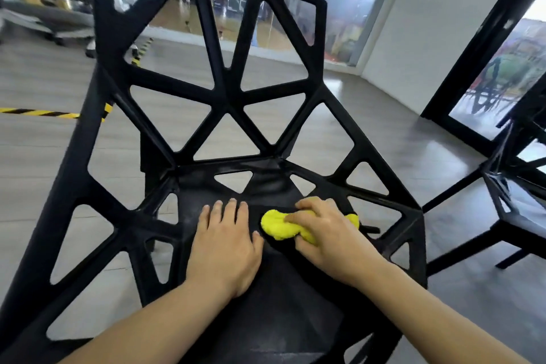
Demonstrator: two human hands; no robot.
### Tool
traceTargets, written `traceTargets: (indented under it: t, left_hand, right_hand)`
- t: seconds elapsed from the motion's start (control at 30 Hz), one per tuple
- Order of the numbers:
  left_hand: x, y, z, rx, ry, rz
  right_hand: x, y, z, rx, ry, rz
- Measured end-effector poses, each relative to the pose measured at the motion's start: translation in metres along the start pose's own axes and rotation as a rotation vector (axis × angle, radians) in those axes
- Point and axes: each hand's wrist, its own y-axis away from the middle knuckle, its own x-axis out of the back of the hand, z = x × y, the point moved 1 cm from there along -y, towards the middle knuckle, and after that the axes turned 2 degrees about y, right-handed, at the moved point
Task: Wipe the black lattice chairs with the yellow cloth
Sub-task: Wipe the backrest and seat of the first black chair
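Left hand [226,241] flat on seat of black lattice chair [218,103], fingers straight, holding nothing. Right hand [320,235] just beside it, curled over bunched yellow cloth [279,226], pressing it to seat. Second black chair [502,201] at right. Farther left, hazard tape [38,112] on grey floor [384,127].

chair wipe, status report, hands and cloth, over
Left hand flat on chair seat, fingers straight. Right hand grips cloth, pressed on seat. Second chair at right, apart; nothing in the way.
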Motion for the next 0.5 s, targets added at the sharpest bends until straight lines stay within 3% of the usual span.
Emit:
traceTargets:
  t: [0.13,0.37,0.43,0.5]
  left_hand:
    - [-0.001,-0.001,0.002,0.034,-0.005,0.021]
    - [-0.003,-0.002,0.0,0.013,0.008,0.034]
    - [-0.001,-0.002,0.0,0.004,0.015,0.032]
    - [0.003,-0.003,0.001,-0.006,0.003,0.038]
  right_hand:
    - [-0.023,-0.057,0.008,0.039,0.132,-0.043]
    - [-0.055,-0.156,-0.009,-0.25,0.297,0.041]
    - [-0.055,-0.154,-0.026,-0.205,0.214,0.019]
    - [-0.05,-0.135,-0.04,-0.041,0.072,-0.067]
